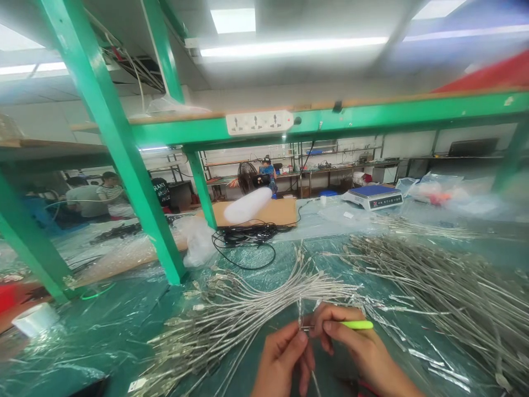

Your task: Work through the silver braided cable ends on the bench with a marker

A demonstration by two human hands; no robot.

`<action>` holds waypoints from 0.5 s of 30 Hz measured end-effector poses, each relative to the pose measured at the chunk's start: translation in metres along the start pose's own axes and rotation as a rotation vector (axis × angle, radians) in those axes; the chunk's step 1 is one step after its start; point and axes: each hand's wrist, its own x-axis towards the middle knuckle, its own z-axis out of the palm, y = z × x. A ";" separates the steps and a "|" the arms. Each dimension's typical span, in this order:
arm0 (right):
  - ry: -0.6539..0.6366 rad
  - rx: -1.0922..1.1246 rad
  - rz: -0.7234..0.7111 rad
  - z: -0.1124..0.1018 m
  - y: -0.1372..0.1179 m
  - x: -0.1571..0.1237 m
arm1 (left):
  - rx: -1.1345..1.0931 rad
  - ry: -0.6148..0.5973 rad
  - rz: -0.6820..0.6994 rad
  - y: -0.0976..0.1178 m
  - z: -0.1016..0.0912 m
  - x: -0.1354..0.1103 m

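My left hand (283, 355) is closed, thumb and fingers pinching a thin grey cable (300, 310) upright; its lower length hangs below the fingers. My right hand (355, 339) grips a slim tool with a yellow-green handle (360, 325). The tool's thin metal shaft points left and meets the cable at my left fingertips. Its exact tip is too small to make out. Just beyond my hands lies a fanned bundle of silvery cables (264, 295) with connector ends. A second, larger cable pile (430, 281) spreads to the right, with strips of clear plastic (438, 361) beside it.
Green frame posts (144, 220) rise at left, and a crossbar carries a power strip (259, 122). Behind the bundle lie coiled black cables (248, 234) and a white roll (248, 205). A scale (374, 197) stands at back right, a tape roll (36, 320) at left. Several people sit farther back.
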 end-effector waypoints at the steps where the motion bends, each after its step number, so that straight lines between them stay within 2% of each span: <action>1: 0.009 -0.002 0.001 0.000 0.000 0.000 | -0.002 0.005 0.000 0.001 0.000 0.000; 7: 0.052 -0.015 0.006 -0.003 0.003 0.000 | 0.007 0.001 -0.007 0.004 0.002 -0.001; 12: 0.011 0.041 -0.004 -0.001 0.004 -0.003 | 0.018 0.001 0.004 0.003 0.002 0.000; 15: 0.033 0.016 -0.001 0.000 0.002 -0.002 | 0.014 0.021 -0.005 0.003 0.002 0.000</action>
